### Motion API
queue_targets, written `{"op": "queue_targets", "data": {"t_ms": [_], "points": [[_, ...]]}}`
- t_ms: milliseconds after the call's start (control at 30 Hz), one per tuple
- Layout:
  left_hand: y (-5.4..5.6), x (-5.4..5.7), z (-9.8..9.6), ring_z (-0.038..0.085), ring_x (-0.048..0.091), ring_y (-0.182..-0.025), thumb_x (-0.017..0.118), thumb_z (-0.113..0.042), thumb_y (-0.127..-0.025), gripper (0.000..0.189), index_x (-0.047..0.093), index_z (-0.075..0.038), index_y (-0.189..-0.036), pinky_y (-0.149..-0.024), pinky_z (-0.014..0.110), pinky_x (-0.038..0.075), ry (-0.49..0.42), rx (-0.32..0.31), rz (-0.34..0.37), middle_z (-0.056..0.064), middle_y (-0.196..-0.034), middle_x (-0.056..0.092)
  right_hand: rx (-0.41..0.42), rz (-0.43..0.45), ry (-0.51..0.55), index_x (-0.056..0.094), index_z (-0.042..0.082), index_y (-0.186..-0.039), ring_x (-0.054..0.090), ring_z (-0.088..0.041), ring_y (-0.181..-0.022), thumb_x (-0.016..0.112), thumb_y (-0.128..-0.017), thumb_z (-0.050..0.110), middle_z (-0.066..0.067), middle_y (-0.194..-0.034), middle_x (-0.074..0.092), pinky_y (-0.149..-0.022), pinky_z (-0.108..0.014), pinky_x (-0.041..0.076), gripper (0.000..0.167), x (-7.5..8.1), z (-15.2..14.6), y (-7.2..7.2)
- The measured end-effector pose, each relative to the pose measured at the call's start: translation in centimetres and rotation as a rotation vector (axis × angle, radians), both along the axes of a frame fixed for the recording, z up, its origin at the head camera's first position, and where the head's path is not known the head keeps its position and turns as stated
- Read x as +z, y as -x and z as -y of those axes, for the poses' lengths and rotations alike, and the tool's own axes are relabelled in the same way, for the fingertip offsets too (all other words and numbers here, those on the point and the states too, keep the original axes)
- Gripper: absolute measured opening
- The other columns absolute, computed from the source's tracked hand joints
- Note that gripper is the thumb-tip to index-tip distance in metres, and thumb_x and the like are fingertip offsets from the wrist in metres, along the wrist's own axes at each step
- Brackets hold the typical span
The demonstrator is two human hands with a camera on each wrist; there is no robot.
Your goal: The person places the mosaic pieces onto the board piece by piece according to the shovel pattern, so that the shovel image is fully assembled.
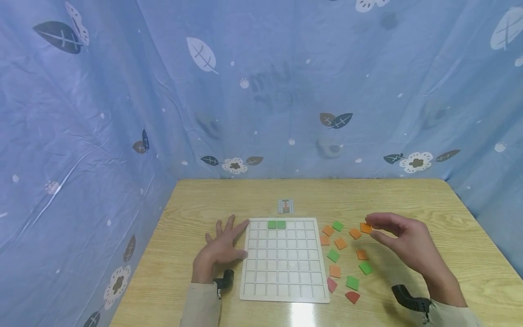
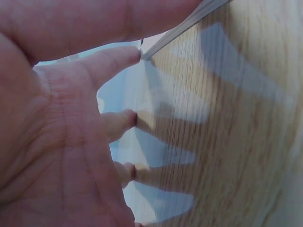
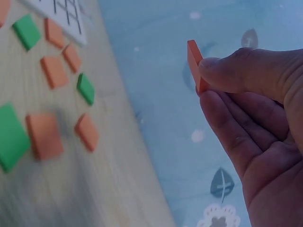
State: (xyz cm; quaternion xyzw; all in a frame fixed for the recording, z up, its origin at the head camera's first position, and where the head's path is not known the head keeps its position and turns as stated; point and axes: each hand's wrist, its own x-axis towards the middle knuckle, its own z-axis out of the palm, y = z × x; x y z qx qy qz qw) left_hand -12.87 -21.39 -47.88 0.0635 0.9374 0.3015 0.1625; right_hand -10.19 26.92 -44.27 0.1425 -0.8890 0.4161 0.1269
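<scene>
In the head view, a white grid board [image 1: 284, 261] lies on the table with two green square tiles [image 1: 276, 225] side by side in its top row. My left hand [image 1: 220, 247] rests spread at the board's left edge, thumb and index fingertip right at the rim. Between thumb and fingers my right hand [image 1: 402, 238] pinches an orange square tile [image 1: 366, 228], raised above the table in the right wrist view, where the tile [image 3: 194, 66] shows nearly edge-on. Below and left of that hand lie loose orange tiles [image 1: 340, 244] and green tiles [image 1: 352, 282].
Two red pieces with a curved edge, one a red piece [image 1: 352, 297], lie near the board's lower right corner. A small picture card [image 1: 286, 206] sits behind the board. A blue patterned curtain [image 1: 261, 91] hangs along the back and sides of the wooden table [image 1: 229, 195].
</scene>
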Motion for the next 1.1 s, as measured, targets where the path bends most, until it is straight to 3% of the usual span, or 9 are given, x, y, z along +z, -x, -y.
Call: {"op": "queue_targets", "data": {"t_ms": [800,1100], "points": [[-0.2,0.1,-0.1,0.063,-0.006,-0.165,0.086,-0.017,-0.085,0.094,0.044,-0.027,-0.169,-0.117,0.093,-0.008,-0.007,0.006,-0.006,0.024,-0.183,0.013,0.135,-0.002,0.105,0.082,0.013,-0.122,0.073,0.009,-0.111,0.085,-0.092,0.001,-0.007,-0.120,0.082,-0.096,-0.010,0.057,0.033,1.9,5.5,3.1],[-0.1,-0.2,0.0,0.061,-0.007,-0.165,0.086,-0.017,-0.086,0.094,0.043,-0.027,-0.170,-0.117,0.093,-0.007,0.002,0.004,-0.003,0.023,-0.183,0.012,0.190,0.059,0.129,0.081,0.011,-0.123,0.078,-0.005,-0.111,0.084,-0.094,0.005,-0.005,-0.119,0.083,-0.095,-0.014,0.059,0.030,1.9,7.9,4.3]]}}
